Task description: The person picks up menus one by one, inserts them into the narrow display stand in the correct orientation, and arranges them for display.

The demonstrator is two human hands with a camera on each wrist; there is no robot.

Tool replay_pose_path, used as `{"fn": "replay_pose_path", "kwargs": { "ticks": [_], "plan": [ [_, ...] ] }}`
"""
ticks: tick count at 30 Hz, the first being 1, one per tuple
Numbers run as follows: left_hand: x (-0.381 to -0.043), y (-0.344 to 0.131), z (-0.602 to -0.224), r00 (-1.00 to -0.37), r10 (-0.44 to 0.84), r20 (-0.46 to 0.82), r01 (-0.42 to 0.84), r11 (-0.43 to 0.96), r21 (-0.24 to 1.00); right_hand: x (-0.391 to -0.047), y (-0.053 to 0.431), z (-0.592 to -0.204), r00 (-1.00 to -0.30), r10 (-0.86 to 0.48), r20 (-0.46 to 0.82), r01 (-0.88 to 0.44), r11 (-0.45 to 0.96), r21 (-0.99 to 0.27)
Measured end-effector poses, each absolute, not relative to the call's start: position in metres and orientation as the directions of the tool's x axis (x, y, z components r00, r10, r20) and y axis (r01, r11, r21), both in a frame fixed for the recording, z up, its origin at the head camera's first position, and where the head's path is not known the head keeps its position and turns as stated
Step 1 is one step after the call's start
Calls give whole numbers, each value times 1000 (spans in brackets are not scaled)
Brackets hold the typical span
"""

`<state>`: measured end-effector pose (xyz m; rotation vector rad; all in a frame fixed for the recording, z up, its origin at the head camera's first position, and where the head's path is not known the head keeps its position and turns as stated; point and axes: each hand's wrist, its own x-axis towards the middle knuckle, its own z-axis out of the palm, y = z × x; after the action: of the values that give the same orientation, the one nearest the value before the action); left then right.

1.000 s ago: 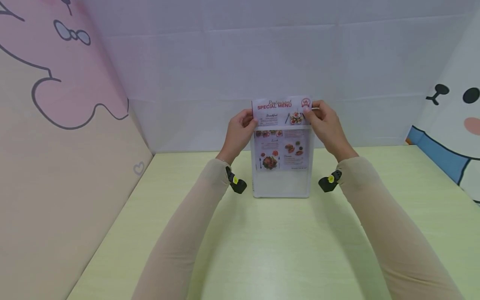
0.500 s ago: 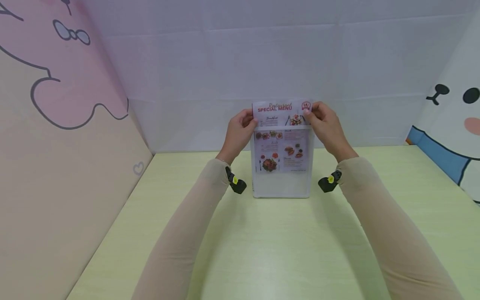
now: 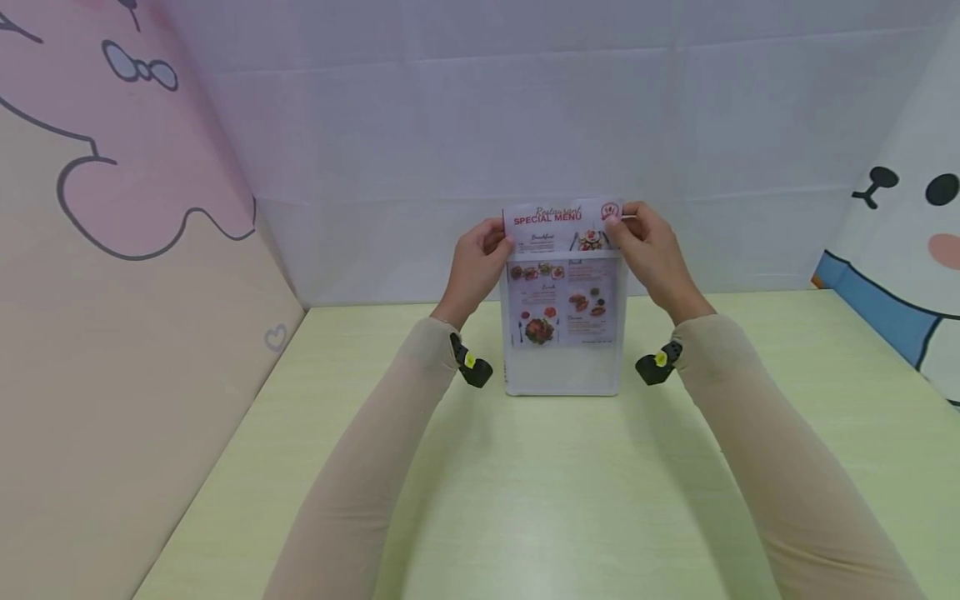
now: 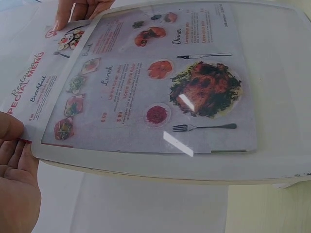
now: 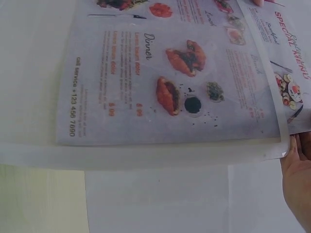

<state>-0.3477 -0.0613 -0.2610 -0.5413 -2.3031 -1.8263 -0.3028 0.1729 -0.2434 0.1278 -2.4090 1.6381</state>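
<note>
A printed restaurant menu sheet (image 3: 547, 229) stands partly inside a clear, white-framed sign holder (image 3: 562, 372), which is upright on the table. The sheet's title strip sticks out above the holder's top edge, and its lower end sits above the holder's bottom. My left hand (image 3: 476, 267) pinches the sheet's left edge at the holder's top corner; in the left wrist view the thumb (image 4: 10, 127) lies in front. On the other side, my right hand (image 3: 656, 258) pinches the right edge, thumb over the front near the red logo. In the right wrist view that hand (image 5: 299, 179) is partly cut off.
The pale wooden table (image 3: 555, 500) reaches back to a white cloth wall (image 3: 525, 125). A pink cartoon panel (image 3: 172, 167) stands at the left, a white bear panel (image 3: 915, 242) at the right. Small black wrist cameras (image 3: 472, 364) sit on both sleeves.
The menu sheet has slid slightly down into the holder, mostly in the first half second. Both hands keep their pinch on it and have barely moved.
</note>
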Motion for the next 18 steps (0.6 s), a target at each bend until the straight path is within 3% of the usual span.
{"fn": "replay_pose_path", "kwargs": {
  "ticks": [18],
  "plan": [
    [-346, -64, -260, -922, 204, 329, 364, 167, 916, -306, 172, -247, -960, 55, 273, -229, 401, -887]
  ]
}}
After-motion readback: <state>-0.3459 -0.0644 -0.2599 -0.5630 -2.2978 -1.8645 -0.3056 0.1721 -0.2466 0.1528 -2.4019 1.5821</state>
